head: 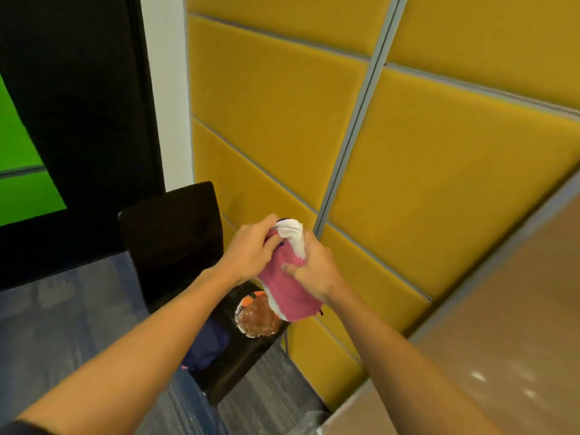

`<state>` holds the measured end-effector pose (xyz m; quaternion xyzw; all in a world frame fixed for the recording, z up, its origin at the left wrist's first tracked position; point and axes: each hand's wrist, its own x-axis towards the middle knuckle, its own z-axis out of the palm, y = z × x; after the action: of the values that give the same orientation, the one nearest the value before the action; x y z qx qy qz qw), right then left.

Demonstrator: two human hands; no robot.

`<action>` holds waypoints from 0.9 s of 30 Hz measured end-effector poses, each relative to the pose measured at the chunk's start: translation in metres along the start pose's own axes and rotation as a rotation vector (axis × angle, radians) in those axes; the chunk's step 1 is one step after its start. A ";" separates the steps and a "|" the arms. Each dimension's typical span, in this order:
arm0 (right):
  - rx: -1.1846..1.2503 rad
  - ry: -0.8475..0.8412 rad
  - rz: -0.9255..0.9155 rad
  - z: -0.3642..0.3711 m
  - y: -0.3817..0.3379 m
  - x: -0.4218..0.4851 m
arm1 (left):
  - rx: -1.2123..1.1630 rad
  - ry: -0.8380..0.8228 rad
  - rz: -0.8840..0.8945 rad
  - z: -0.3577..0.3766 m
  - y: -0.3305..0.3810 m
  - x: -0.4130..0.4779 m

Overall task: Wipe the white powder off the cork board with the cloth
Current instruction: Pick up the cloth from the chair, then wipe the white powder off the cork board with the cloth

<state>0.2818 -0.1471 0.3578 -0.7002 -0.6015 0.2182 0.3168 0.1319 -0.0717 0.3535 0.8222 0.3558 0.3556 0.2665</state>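
A pink and white cloth point(290, 287) hangs bunched between both my hands, above a chair. My left hand point(251, 249) pinches its upper edge. My right hand point(314, 268) grips it from the right side, thumb pressed on the pink part. Below the cloth, a round brown cork board point(259, 320) with white powder along its rim lies on the black chair seat point(238, 362). The cloth's lower end covers part of the board's upper right side.
The black chair's backrest point(172, 233) stands to the left. Dark blue fabric point(207, 346) lies on the seat. Yellow padded wall panels point(408, 152) rise close on the right. A brown tabletop point(502, 340) fills the lower right. Grey carpet point(62, 309) covers the floor.
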 end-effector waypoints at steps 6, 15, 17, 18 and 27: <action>0.335 0.104 0.169 -0.067 -0.023 -0.075 | -0.160 0.009 0.226 0.021 0.080 -0.005; 0.294 0.617 0.175 -0.192 -0.012 -0.184 | -0.294 -0.033 0.576 0.086 0.252 0.024; 0.372 0.624 0.167 -0.219 -0.005 -0.211 | -0.386 -0.047 0.659 0.100 0.292 0.025; 0.409 0.632 0.182 -0.232 0.000 -0.225 | -0.431 -0.059 0.686 0.107 0.311 0.025; 0.531 1.060 0.230 -0.333 0.026 -0.298 | -0.592 -0.114 0.864 0.166 0.477 0.028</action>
<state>0.4747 -0.5019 0.5518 -0.6710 -0.2073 0.0153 0.7118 0.4626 -0.3693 0.5938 0.8015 -0.1464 0.4729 0.3355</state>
